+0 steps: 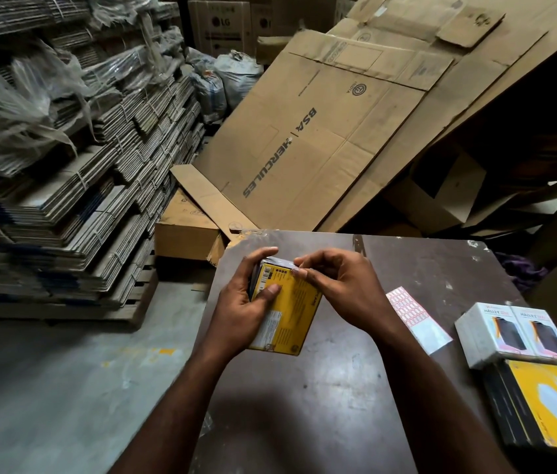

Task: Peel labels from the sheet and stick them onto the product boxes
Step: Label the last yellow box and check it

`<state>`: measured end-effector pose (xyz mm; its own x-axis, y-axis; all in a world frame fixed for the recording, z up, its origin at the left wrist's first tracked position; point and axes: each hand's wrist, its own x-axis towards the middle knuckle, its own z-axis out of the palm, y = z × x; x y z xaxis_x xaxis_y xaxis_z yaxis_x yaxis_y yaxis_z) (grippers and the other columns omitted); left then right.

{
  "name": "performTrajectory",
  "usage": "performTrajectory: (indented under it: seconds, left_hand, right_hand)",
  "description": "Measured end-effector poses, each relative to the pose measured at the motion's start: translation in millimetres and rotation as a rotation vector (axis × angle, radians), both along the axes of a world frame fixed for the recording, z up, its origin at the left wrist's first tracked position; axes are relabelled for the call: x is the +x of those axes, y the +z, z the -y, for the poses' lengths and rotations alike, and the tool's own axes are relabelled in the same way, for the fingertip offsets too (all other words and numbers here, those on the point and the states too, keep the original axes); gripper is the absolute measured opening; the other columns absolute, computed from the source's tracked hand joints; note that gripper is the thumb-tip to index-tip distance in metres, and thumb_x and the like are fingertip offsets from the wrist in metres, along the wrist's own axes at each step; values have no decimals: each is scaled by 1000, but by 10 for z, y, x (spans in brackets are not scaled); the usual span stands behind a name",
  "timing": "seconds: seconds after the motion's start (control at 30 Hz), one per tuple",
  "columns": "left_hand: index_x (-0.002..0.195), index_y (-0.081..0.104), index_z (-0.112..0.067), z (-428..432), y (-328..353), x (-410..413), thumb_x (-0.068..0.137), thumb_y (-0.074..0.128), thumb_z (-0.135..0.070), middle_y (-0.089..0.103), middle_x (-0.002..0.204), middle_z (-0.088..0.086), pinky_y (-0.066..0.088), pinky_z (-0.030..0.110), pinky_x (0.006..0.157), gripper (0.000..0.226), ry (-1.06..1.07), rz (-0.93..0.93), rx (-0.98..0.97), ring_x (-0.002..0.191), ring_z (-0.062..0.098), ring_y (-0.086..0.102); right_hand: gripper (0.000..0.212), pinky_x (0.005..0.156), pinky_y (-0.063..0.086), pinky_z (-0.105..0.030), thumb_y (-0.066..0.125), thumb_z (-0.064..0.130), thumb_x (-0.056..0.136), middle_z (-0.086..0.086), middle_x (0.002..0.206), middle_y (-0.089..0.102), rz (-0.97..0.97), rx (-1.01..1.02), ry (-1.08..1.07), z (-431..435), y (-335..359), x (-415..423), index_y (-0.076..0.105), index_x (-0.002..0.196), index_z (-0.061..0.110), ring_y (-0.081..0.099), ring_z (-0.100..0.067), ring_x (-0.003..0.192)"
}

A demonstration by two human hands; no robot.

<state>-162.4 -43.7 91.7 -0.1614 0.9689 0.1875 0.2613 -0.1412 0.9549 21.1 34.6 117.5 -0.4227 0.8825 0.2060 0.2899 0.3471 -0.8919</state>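
Note:
A yellow product box (295,314) is held above the brown table (338,388), printed back facing up. My left hand (242,302) grips its left side, thumb lying across the face. At the box's far right corner, the curled fingertips of my right hand (342,285) pinch and press; whether a label is under them is hidden. The label sheet (415,318), white with rows of small red-edged stickers, lies on the table right of my right hand.
Two white boxes (513,333) sit side by side at the table's right, with a yellow and black box (544,408) in front of them. Bundled flat cartons (64,200) stack on the left. Large flattened cardboard (321,142) leans behind the table.

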Motion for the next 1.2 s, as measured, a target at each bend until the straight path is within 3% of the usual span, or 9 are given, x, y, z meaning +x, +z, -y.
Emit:
performTrajectory:
  seconds: [0.2,0.47,0.53,0.63,0.8,0.97,1.2]
  left_hand:
    - [135,48,-41,4,-26,7,97,60,-14,60,119,-3,55,20,70,48,-4,25,-25,96,5,64]
    - [125,50,-34,9,-62,-42,98,58,-11,59,109,-15,54,22,66,36,11,27,-26,88,5,65]
    - [122,51,-37,6,-40,-70,98,59,-14,59,104,-23,55,23,66,34,-18,28,-52,89,5,65]
    - [123,52,-38,-7,8,-80,97,59,-15,62,101,-20,57,27,69,35,-70,49,-74,88,7,66]
    - [127,51,-37,0,38,-70,98,59,-14,64,101,-13,58,30,72,38,-97,68,-89,88,12,67]
    - [128,50,-37,9,38,-40,98,59,-13,64,105,-6,58,31,72,40,-100,75,-93,87,13,67]
    - [124,51,-40,5,54,-35,98,59,-14,64,99,-16,58,30,73,38,-107,69,-88,89,12,67]
  right_hand:
    - [8,79,61,-29,70,24,91,2,111,73,29,-99,98,-1,48,44,70,88,17,70,-9,101]
    - [9,85,60,-31,65,21,94,3,116,71,16,-112,130,-42,132,103,67,92,12,67,-9,108]
    - [6,88,59,-30,68,22,93,4,121,69,85,-75,153,-34,162,99,67,90,16,66,-9,111]
    - [6,92,53,-21,71,26,91,6,124,68,300,44,189,-34,234,60,67,86,26,62,-7,113]
    - [2,92,57,-33,68,25,92,4,116,69,484,106,241,-83,389,32,69,94,26,63,-10,109]
    - [6,85,60,-33,67,23,92,1,116,67,552,114,254,-92,450,8,69,97,22,64,-13,108]
    - [10,79,62,-33,68,27,92,0,115,67,566,135,235,-118,433,-7,68,100,21,65,-14,105]
